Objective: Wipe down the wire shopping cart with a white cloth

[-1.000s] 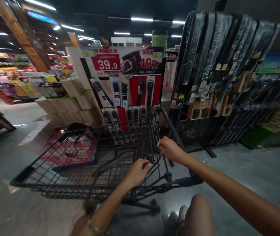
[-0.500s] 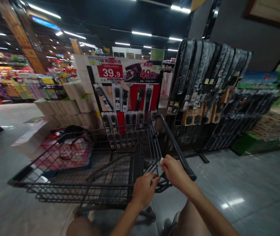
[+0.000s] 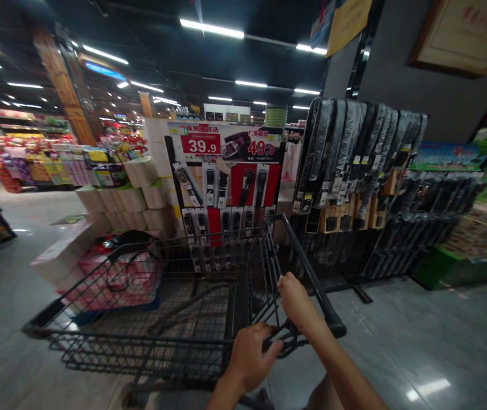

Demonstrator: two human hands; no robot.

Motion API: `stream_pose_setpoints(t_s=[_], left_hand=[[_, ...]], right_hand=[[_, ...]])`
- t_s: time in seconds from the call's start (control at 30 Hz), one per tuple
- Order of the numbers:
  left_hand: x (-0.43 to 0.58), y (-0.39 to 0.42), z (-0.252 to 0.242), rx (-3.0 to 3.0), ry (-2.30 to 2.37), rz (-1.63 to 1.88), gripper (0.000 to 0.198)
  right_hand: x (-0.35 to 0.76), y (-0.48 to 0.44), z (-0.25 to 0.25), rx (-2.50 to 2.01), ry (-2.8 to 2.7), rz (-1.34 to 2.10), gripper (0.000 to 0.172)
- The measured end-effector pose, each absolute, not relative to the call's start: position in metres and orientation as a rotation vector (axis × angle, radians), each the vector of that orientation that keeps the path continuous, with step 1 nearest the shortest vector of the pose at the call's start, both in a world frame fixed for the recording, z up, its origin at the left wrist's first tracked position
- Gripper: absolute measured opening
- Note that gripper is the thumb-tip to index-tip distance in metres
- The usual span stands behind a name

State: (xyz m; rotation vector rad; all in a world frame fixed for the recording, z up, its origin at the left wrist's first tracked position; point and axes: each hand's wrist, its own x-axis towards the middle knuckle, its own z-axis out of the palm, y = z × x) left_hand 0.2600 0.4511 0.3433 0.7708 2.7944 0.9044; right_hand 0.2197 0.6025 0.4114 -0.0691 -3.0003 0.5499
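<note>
A black wire shopping cart (image 3: 140,337) stands side-on in front of me, its handlebar (image 3: 309,267) at the right. My left hand (image 3: 249,353) lies at the cart's near rear corner. Its thumb is spread away from the fingers, which reach over the wire rim. Just beyond it, my right hand (image 3: 295,299) is closed at the folding wire rear panel (image 3: 271,273), inside the handlebar. A tiny white bit shows at the right fingertips; what it belongs to is too small to tell.
Behind the cart stands a belt display with a price sign (image 3: 226,142). Wrapped belts (image 3: 354,148) hang on a rack at the right. Stacked paper packs (image 3: 115,205) and a pink bundle (image 3: 119,270) sit beyond the cart's left end. Grey tiled floor (image 3: 397,341) lies at right.
The view has tilted up, so the scene sits lower. My left hand has drawn back from the right hand and its thumb has spread. My right hand stays closed at the rear panel.
</note>
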Motion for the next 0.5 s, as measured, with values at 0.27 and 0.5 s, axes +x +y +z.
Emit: stream_pose_setpoints(t_s=[0.27, 0.5], left_hand=[[0.253, 0.457, 0.321, 0.726, 2.847, 0.665, 0.031], [0.233, 0.451, 0.281, 0.831, 2.766, 0.512, 0.039]], right_hand=[[0.256, 0.614, 0.406, 0.048, -3.021, 0.689, 0.031], [0.249, 0.608, 0.403, -0.046, -3.15, 0.613, 0.047]])
